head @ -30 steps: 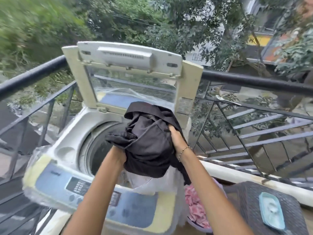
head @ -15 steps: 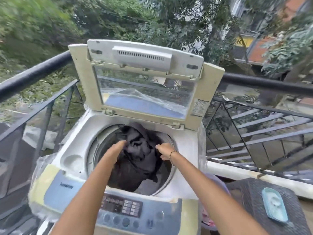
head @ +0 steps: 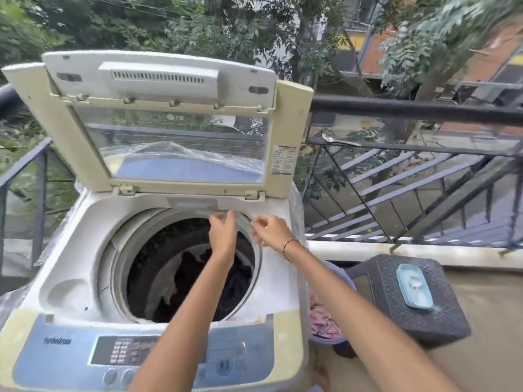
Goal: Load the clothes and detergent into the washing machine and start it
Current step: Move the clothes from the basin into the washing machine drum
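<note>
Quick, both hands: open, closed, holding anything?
Left hand: loosely curled, empty, above the drum.
Right hand: fingers pinched, nothing visible held.

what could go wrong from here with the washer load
1. The lid stands propped open above both hands; the left hand and right hand are at the drum's back rim, so a falling lid could hit them.
2. More clothes sit in the purple basket beside the machine and might be forgotten.
3. The blue container on the stool, possibly detergent, is untouched.

There are one washer [head: 158,278] with one raised lid [head: 158,120], two hands [head: 223,236] [head: 273,230], one bracelet [head: 288,247], one stool [head: 410,301], one blue box [head: 414,285] and one basket [head: 328,329].
</note>
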### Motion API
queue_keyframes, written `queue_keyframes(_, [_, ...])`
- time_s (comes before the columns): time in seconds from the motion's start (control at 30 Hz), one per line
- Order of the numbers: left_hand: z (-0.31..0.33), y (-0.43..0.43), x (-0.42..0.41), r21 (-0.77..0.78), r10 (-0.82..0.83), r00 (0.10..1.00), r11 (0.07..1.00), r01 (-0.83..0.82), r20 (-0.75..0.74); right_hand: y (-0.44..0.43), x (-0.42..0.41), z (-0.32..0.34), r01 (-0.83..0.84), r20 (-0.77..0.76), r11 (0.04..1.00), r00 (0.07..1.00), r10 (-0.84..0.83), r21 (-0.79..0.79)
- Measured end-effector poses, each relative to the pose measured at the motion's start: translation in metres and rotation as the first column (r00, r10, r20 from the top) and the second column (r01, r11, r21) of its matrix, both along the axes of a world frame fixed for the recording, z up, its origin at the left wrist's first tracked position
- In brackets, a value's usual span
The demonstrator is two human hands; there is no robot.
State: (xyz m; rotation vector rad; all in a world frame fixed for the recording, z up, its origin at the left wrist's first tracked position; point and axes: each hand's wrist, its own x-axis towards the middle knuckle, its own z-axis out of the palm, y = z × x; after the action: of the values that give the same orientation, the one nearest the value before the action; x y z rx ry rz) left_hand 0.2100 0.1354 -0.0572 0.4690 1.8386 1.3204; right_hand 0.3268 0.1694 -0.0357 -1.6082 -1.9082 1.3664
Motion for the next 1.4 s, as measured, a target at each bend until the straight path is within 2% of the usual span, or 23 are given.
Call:
queue_keyframes(0.13, [0.018, 0.017, 0.075, 0.113, -0.074, 0.997, 0.991, 0.077, -0.031, 0.018, 0.056, 0.015, 0.125, -0.086, 0.991, 0.989, -0.120, 0.051])
queue_keyframes(0.23, [0.025, 0.029, 0.132, 0.148, -0.104, 0.987, 0.981, 0.122, -0.122, 0.035, 0.108, 0.009, 0.180, -0.105, 0.981, 0.979, -0.172, 0.073])
queue_keyframes(0.4, [-0.001, 0.049, 0.217, 0.097, -0.234, 0.927, 0.957, 0.272, -0.293, 0.059, 0.194, -0.034, 0.271, -0.103, 0.961, 0.956, -0.275, -0.057])
queue_keyframes(0.57, [-0.098, 0.072, 0.272, -0.103, -0.337, 0.921, 0.941, 0.323, -0.195, 0.076, 0.267, -0.132, 0.355, -0.005, 0.909, 0.931, -0.365, -0.220])
queue_keyframes(0.67, [-0.170, 0.078, 0.286, -0.250, -0.369, 0.911, 0.914, 0.320, -0.183, 0.079, 0.298, -0.195, 0.355, 0.064, 0.883, 0.933, -0.353, -0.308])
queue_keyframes(0.77, [-0.244, 0.082, 0.292, -0.386, -0.439, 0.883, 0.852, 0.353, -0.163, 0.083, 0.318, -0.256, 0.332, 0.105, 0.874, 0.943, -0.316, -0.354])
queue_keyframes(0.87, [-0.319, 0.082, 0.291, -0.525, -0.531, 0.840, 0.749, 0.405, -0.110, 0.087, 0.330, -0.323, 0.331, 0.144, 0.846, 0.944, -0.298, -0.417])
queue_keyframes(0.97, [-0.376, 0.073, 0.290, -0.626, -0.642, 0.759, 0.636, 0.451, -0.105, 0.081, 0.336, -0.376, 0.349, 0.202, 0.813, 0.937, -0.286, -0.467])
queue_keyframes(1.07, [-0.416, 0.064, 0.290, -0.688, -0.814, 0.555, 0.501, 0.524, -0.170, 0.068, 0.336, -0.412, 0.348, 0.243, 0.778, 0.936, -0.255, -0.523])
queue_keyframes(1.13, [-0.432, 0.062, 0.289, -0.722, -0.859, 0.483, 0.441, 0.533, -0.169, 0.059, 0.335, -0.424, 0.332, 0.265, 0.762, 0.940, -0.216, -0.556])
queue_keyframes(1.3, [-0.455, 0.065, 0.289, -0.731, -0.814, 0.568, 0.461, 0.503, -0.123, 0.046, 0.326, -0.447, 0.310, 0.258, 0.729, 0.948, -0.188, -0.611])
queue_keyframes(1.4, [-0.447, 0.072, 0.292, -0.736, -0.788, 0.605, 0.476, 0.481, -0.114, 0.043, 0.323, -0.459, 0.321, 0.242, 0.681, 0.947, -0.211, -0.658])
